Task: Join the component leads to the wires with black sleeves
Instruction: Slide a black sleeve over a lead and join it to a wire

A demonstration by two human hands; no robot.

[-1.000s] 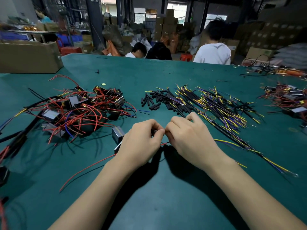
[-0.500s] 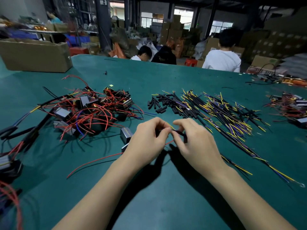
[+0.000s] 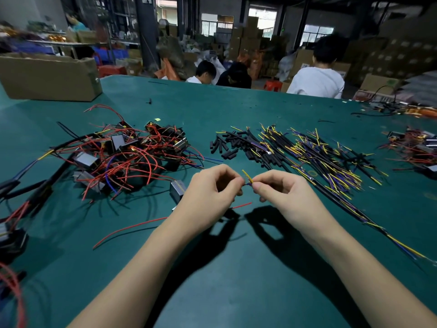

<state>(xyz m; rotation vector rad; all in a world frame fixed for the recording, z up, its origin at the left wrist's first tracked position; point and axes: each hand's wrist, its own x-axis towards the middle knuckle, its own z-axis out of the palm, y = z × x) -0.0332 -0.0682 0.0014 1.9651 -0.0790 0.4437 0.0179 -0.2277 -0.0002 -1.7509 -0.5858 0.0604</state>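
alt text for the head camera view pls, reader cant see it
Left hand and right hand pinch a thin yellow wire end between them above a green table mat. A tangle of red-leaded components lies left, loose black sleeves and yellow-tipped black-sleeved wires right.

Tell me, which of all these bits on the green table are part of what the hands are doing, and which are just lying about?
Part of the job:
left hand and right hand, pinching wire ends between them
loose black sleeves
sleeved yellow and blue wires
components with red leads

Just lying about:
cardboard box
far right tangle of parts
cables at the table's far edge
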